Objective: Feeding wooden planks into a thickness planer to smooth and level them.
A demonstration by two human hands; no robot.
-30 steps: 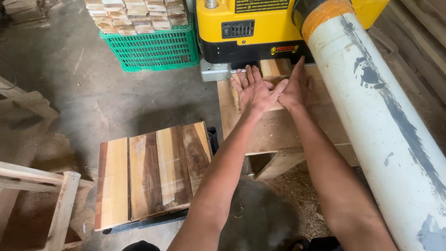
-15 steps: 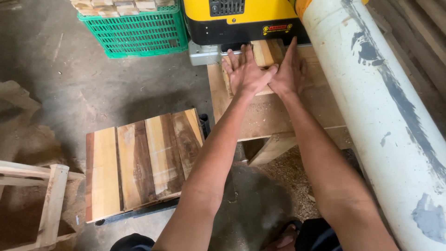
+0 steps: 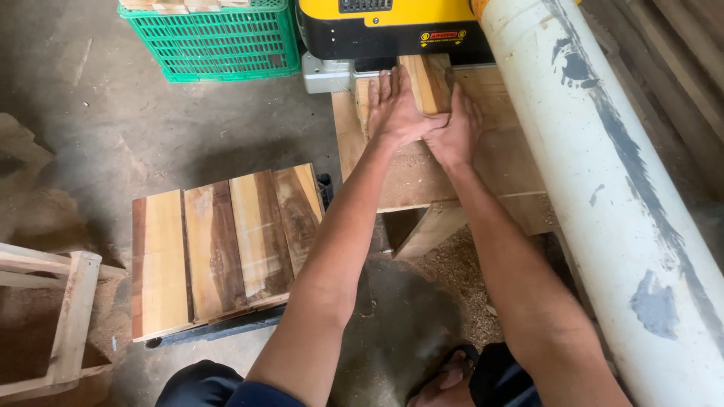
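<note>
Head view: hands flat against wood block at planer mouth.

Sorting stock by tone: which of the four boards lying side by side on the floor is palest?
The leftmost board, farthest from the hands: pale yellow nearly throughout, while the other three carry darker brown streaks.

Both hands, left hand and right hand, flat on board on counter, board end at planer. Crate left of planer. Pipe right. Panel on floor, left of counter; frame far left.
</note>
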